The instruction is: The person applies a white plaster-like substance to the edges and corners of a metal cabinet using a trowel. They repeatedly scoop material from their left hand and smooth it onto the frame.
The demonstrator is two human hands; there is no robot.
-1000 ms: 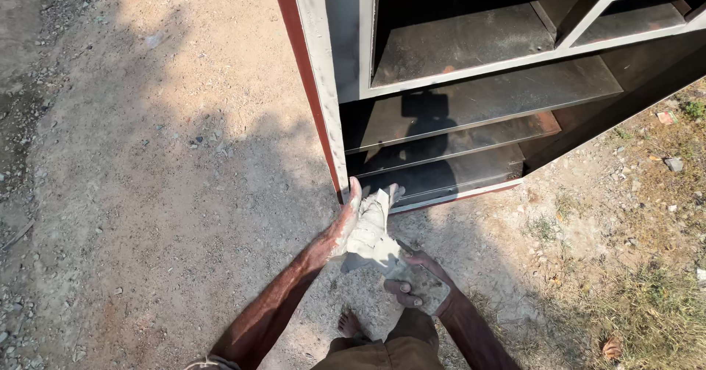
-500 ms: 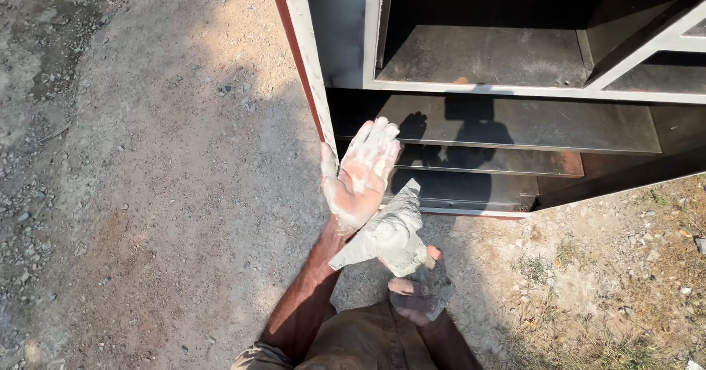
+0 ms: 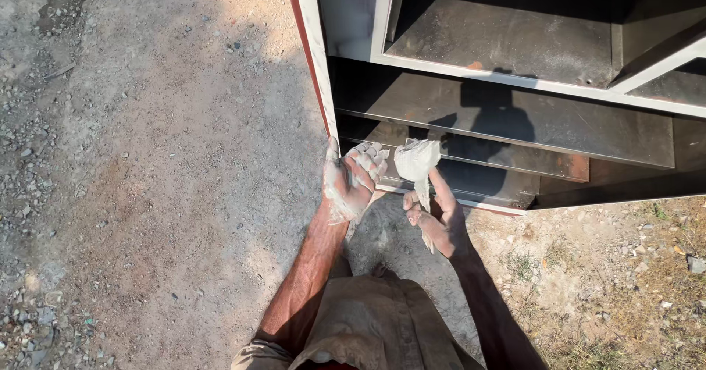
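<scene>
left hand (image 3: 353, 182): fingers curled, white with paste, holds nothing
right hand (image 3: 434, 219): pinches white cloth (image 3: 417, 160)
step: wiping by the metal shelf (image 3: 507, 127)
next: needs a steady press

Right hand (image 3: 434, 219) pinches a white rag (image 3: 417, 160) beside the chalky left hand (image 3: 351, 182), before a metal cabinet (image 3: 515, 83)

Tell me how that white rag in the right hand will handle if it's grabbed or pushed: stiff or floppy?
Probably floppy: the white rag bunches above the right hand and a tail droops below the fingers. Likely light, since a loose pinch holds it. It may shed powder, judging by the white-coated left hand.
</scene>
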